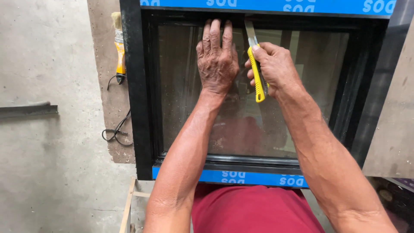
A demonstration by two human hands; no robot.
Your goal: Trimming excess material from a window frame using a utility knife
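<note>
A black-framed window [137, 108] with a glass pane [181, 86] lies flat in front of me. Blue protective tape [241, 177] covers its near and far rails. My left hand [217, 58] lies flat on the glass, fingers spread a little and reaching the far rail. Just to its right, my right hand [274, 69] grips a yellow utility knife [257, 73]. The knife's metal blade points away from me and meets the far edge of the glass beside my left fingertips.
A yellow-handled paintbrush [118, 45] lies on a brown board [105, 77] left of the window, with a black cord [116, 129] below it. A dark metal bar [28, 110] rests on the concrete floor at left. Another board [394, 129] sits at right.
</note>
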